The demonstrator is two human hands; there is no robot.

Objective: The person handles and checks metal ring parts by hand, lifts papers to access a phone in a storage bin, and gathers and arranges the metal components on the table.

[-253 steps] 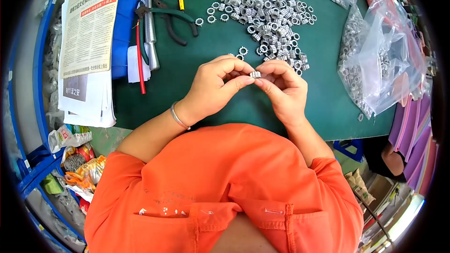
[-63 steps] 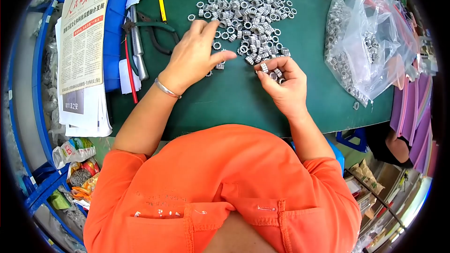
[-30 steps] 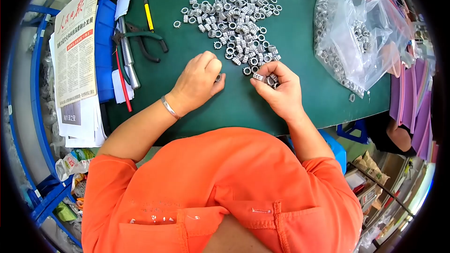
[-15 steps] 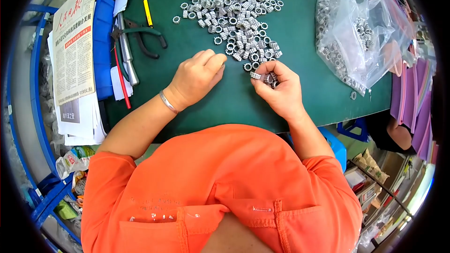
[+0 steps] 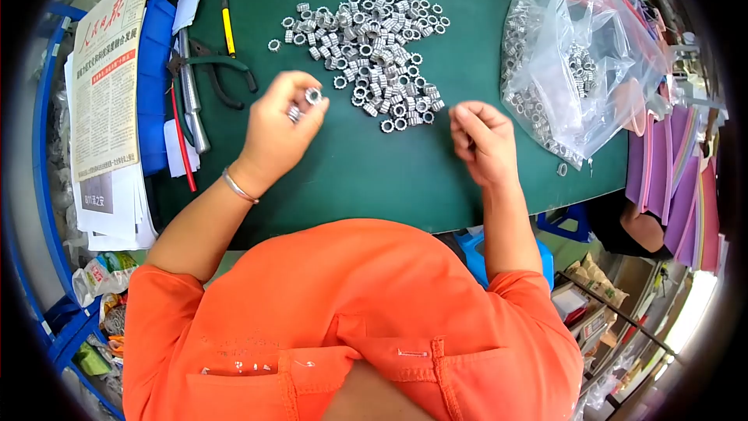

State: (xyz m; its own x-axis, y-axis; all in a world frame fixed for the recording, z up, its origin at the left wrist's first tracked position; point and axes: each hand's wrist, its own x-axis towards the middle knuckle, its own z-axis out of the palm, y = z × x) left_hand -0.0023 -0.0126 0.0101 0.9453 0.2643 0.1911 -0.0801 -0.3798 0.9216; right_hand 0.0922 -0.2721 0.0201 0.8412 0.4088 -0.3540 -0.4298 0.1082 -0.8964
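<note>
Toothed metal rings [image 5: 378,51] lie in a loose heap on the green tabletop [image 5: 374,179]. To the left of the heap, my left hand [image 5: 276,129] is closed with a toothed metal ring [image 5: 313,96] between thumb and fingers. Another ring [image 5: 294,113] shows inside its curled fingers. My right hand [image 5: 487,140] is held to the right of the heap's near end, apart from it. Its fingers are curled in with the thumb pressed on them, and whatever they enclose is hidden.
Pliers [image 5: 214,70], a yellow-handled tool [image 5: 227,27] and a red pen [image 5: 183,144] lie at the left. Beside them stands a blue bin [image 5: 158,86] with a newspaper [image 5: 113,78] against it. A clear bag [image 5: 576,70] of rings occupies the right, with one loose ring [image 5: 562,169] near it.
My hands have moved apart, the left one turning so that rings show in its fingers. Rings visible in my right hand before are out of sight now. The whole view has shifted slightly.
</note>
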